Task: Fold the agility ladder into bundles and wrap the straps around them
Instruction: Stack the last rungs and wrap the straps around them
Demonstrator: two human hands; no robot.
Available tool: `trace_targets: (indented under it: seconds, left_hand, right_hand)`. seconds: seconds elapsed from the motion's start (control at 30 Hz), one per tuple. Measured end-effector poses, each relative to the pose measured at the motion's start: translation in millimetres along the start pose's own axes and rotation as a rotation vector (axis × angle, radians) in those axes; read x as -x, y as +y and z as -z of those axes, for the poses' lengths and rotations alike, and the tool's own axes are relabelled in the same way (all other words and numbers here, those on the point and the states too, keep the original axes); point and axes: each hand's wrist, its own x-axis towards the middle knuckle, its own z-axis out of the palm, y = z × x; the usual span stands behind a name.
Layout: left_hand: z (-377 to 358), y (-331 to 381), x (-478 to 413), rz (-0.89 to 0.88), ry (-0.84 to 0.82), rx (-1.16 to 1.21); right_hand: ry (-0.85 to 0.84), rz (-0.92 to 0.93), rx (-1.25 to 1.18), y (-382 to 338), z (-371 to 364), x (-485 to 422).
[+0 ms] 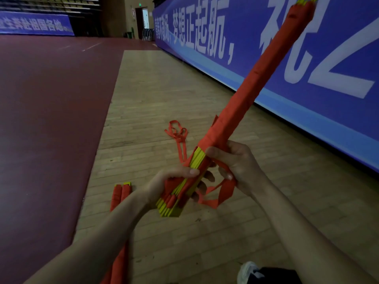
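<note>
My left hand [162, 185] grips the bundle [246, 95] low; my right hand [240, 162] pinches its strap [226, 191]. My forearm [114, 228] hides most of a second bundle [121, 193].

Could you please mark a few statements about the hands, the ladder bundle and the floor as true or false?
1. The left hand grips the lower end of the ladder bundle. True.
2. The right hand is empty, with its fingers straight. False: its fingers curl round the orange strap.
3. The held bundle is wrapped along its whole length. False: the yellow rungs show bare near the hands.
4. A second wrapped bundle lies on the wooden floor. True.
5. The held bundle lies flat on the floor. False: it is raised and slants up toward the blue banner.
</note>
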Motion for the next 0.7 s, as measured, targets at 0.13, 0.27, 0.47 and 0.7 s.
trace_targets:
  seconds: [0.13,0.27,0.47,0.7]
  left_hand:
    - [-23.5,26.5,20.3,-0.247,0.004,-0.137]
    - [-43.9,23.6,30.3,-0.413,0.265,-0.548]
    - [-50.0,14.4,22.2,-0.476,0.441,-0.592]
    - [-50.1,15.3,23.3,-0.517,0.364,-0.293]
  right_hand:
    - [0.127,-0.02,0.095,3.3,5.4,-4.6]
    - [0.231,-0.004,0.164,7.1,4.2,-7.9]
    - [0.245,-0.008,0.282,13.9,-2.5,-10.4]
    - [0.128,-0.056,0.222,3.6,-2.6,-7.2]
